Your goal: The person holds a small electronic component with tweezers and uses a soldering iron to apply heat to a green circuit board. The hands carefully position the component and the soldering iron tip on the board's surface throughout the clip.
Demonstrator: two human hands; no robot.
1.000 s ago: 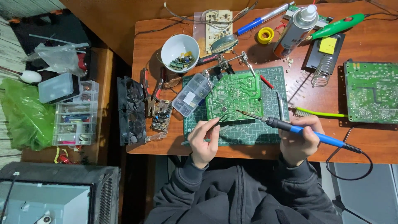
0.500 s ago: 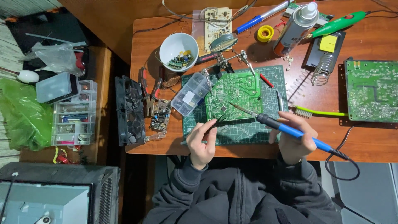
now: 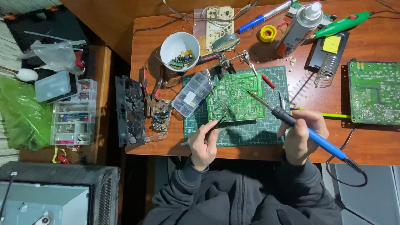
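A green circuit board (image 3: 235, 96) lies on a green cutting mat (image 3: 250, 133), clipped in a small helping-hands stand (image 3: 227, 62). My right hand (image 3: 302, 135) grips a blue-handled soldering iron (image 3: 310, 135); its tip rests over the board's upper right part. My left hand (image 3: 204, 143) pinches thin tweezers (image 3: 218, 124) whose points touch the board's lower edge. Both sleeves are dark.
A white bowl (image 3: 180, 45) of small parts, a clear parts box (image 3: 191, 94), pliers (image 3: 149, 89), a spray can (image 3: 299, 28), a solder stand with yellow sponge (image 3: 329, 54) and a second green board (image 3: 375, 91) crowd the wooden table. A drawer organiser (image 3: 73, 112) stands left.
The soldering iron's tip has moved up and right across the board. My left hand and tweezers stay at the board's lower edge.
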